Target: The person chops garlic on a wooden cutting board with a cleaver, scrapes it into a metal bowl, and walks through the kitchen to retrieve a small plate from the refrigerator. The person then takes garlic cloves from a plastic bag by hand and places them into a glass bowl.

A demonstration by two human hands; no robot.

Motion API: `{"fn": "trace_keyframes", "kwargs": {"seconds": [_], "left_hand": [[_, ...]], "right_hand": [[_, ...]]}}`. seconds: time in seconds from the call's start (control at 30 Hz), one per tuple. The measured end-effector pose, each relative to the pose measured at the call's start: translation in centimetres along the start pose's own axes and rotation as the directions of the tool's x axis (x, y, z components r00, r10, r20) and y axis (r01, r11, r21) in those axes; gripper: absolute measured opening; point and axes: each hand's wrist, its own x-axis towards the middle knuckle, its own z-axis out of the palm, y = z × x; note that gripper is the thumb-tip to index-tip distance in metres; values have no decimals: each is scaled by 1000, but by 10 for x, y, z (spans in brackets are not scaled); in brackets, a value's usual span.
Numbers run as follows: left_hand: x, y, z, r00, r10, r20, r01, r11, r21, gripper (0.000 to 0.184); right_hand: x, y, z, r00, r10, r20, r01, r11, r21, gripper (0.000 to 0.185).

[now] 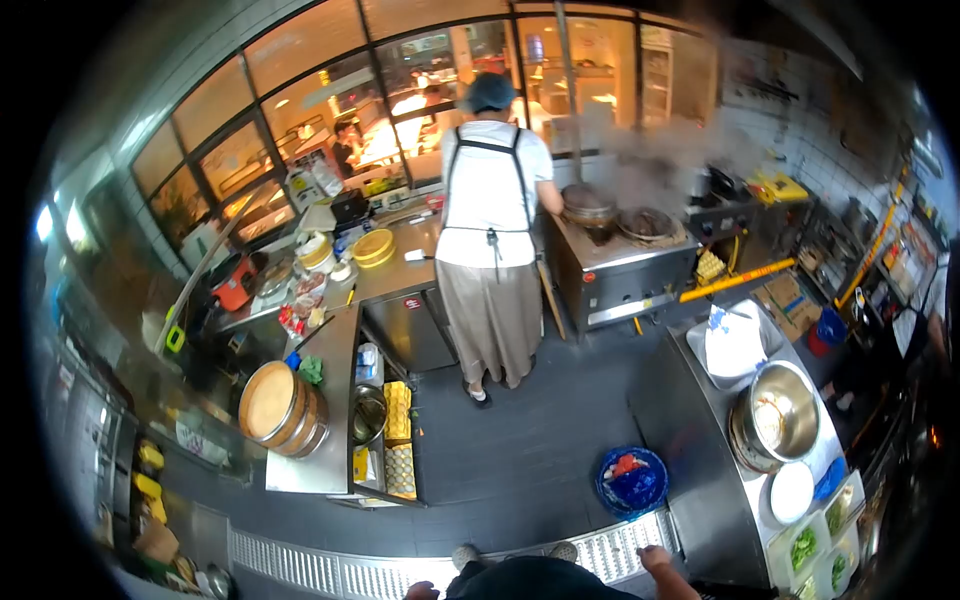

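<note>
Dark kitchen floor [480,455] spreads ahead of us, with a ridged metal strip [630,545] crossing it by our two shoes. Our right hand [655,560] looks loosely curled above that strip; we cannot tell whether it grips anything. Our left hand [422,592] is mostly cut off by the lower edge, so its state is hidden too. Nearest the right hand, just ahead on the floor, is one blue bin [635,490] with something red inside. A forward step without looking down could catch a foot on it and spill its contents.

Beside it, on the right-hand table [820,440], we count one steel bowl [797,400], one white round dish [792,492] and at least three portions of greens [805,548]. As we judge it, an elbow swung wide could knock the dish, being close to the near edge.

On the left-hand table [338,375] is one wooden tub [290,410], with two egg trays [400,470] on the shelf below; a bump at that corner could jar the tub. Farther off, one person [495,200] in dark straps faces two pots [590,212] on the stove [625,280]. Steam rises there, so leaning close might scald an arm.
</note>
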Motion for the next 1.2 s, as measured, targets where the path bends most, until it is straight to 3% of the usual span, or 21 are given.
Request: {"fn": "trace_keyframes", "kwargs": {"seconds": [0.1, 0.23, 0.27, 0.3, 0.37, 0.4, 0.43, 0.47, 0.5, 0.57, 0.63, 0.7, 0.73, 0.77, 0.8, 0.87, 0.93, 1.03, 1.1, 1.17, 1.2], "left_hand": [[-4, -5, 8, 996, -41, -84, 32, 994, -107, 53], [-27, 6, -25, 966, -99, -240, -2, 922, -386, 45], [-29, -1, -30, 964, -101, -246, -16, 903, -430, 45], [-32, -11, -31, 959, -100, -264, -29, 895, -446, 46], [-37, -43, -30, 964, -135, -231, -3, 857, -515, 49], [-38, -65, -24, 962, -131, -239, -18, 845, -534, 49], [-40, -91, -19, 968, -161, -193, 38, 852, -521, 49], [-40, -124, -2, 963, -166, -211, 39, 864, -502, 49], [-42, -158, 14, 959, -172, -224, 43, 873, -487, 49], [-53, -225, 42, 951, -288, -110, 175, 797, -578, 50], [-76, -277, 58, 881, -454, -133, 295, 747, -596, 46], [-77, -345, 89, 951, -288, -111, 261, 942, -209, 41], [-91, -356, 97, 864, -496, -83, 344, 704, -621, 39], [-108, -365, 100, 750, -661, 41, 323, 311, -894, 37], [-122, -373, 103, 721, -685, 102, 273, 146, -951, 29], [-141, -395, 119, 793, -557, -246, 158, 579, -800, 29], [-140, -404, 153, 747, -485, -454, -14, 672, -741, 29], [-142, -370, 184, 637, -771, -6, 263, 225, -938, 27], [-146, -334, 189, 672, -694, 260, 190, -178, -966, 25], [-157, -292, 181, 678, -666, 311, 211, -229, -950, 31], [-158, -271, 180, 660, -687, 304, 253, -179, -951, 33]], "right_hand": [[0, -25, -1, 998, -24, 61, 33, 988, -152, 44], [-10, -76, 16, 992, 24, 123, 8, 967, -253, 49], [-7, -90, 21, 972, -110, 208, 175, 928, -329, 51], [-6, -108, 34, 968, -150, 202, 219, 896, -385, 52], [-7, -140, 58, 973, -177, 147, 207, 953, -221, 52], [-12, -165, 72, 962, -264, 70, 273, 921, -278, 51], [-16, -189, 81, 969, -222, 108, 243, 936, -255, 50], [-7, -201, 106, 936, -335, 106, 352, 892, -284, 46], [-12, -226, 117, 928, -344, 144, 373, 872, -317, 46], [-34, -277, 139, 896, -408, 173, 444, 832, -333, 45], [-59, -335, 160, 857, -458, 234, 514, 791, -332, 44], [-82, -388, 179, 812, -470, 348, 576, 743, -342, 42], [-90, -406, 192, 768, -517, 379, 638, 677, -368, 40], [-103, -431, 199, 739, -508, 442, 667, 642, -378, 39], [-123, -458, 201, 739, -490, 463, 663, 652, -368, 37], [-153, -507, 212, 657, -570, 493, 747, 578, -327, 36], [-164, -545, 228, 571, -626, 531, 818, 488, -304, 34], [-172, -602, 262, 425, -673, 605, 903, 354, -241, 31], [-190, -646, 283, 295, -695, 656, 950, 284, -127, 29], [-213, -698, 305, 169, -691, 703, 982, 178, -61, 26], [-219, -723, 317, 70, -690, 720, 994, 112, 10, 25]]}}
